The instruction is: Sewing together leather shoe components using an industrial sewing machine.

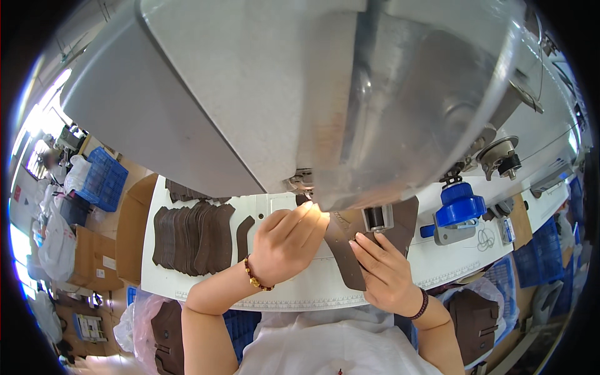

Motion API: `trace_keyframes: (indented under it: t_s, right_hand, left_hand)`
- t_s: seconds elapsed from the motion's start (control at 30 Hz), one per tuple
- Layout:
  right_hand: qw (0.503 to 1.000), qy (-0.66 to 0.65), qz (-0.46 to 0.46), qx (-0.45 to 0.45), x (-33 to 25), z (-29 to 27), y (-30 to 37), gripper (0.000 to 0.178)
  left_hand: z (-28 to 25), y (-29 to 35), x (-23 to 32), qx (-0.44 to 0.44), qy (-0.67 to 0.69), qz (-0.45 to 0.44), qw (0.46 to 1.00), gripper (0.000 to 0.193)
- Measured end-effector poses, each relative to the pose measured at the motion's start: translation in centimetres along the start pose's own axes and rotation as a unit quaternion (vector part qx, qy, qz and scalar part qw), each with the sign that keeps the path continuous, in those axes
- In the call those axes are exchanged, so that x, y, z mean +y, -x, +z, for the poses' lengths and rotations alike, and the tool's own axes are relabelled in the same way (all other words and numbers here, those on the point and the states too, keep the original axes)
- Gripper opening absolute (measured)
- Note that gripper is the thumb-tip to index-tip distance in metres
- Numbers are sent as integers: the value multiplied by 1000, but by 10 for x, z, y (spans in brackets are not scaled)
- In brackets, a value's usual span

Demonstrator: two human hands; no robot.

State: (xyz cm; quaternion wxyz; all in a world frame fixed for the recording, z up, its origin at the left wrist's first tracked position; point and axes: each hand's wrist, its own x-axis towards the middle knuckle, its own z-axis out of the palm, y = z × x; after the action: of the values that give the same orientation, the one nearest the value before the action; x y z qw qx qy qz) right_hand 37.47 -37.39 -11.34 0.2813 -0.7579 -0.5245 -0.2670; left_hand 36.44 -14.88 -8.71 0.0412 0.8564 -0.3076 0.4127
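Observation:
My left hand [289,242] is closed, its fingers pressed together in bright light beside the needle area [304,181] of a grey sewing machine [237,94]. Whatever sits between those fingertips is hidden. A dark brown leather-like piece [345,265] lies on the white table [281,290], reaching in under the machine head. On its right part rests my right hand [384,272], fingers stretched out, tips just below a black roller [375,217]. The needle itself is hidden.
A row of stacked brown pieces [192,239] and one narrow brown strip [244,237] lie on the left of the table. A blue knob [459,205] stands at right. Cardboard boxes [97,259] and blue crates [103,178] are on the left floor; bagged brown pieces [473,322] sit below right.

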Motion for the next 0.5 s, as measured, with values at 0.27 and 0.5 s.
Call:
trace_keyframes:
  t_s: [0.27,0.5]
  right_hand:
    - [999,36,15,-15,-18,14,-4,25]
    - [992,111,59,-7,-48,45,-9,28]
  left_hand:
    - [4,6,-12,8,22,-5,1000,27]
    - [2,9,-19,-26,79,-24,996,37]
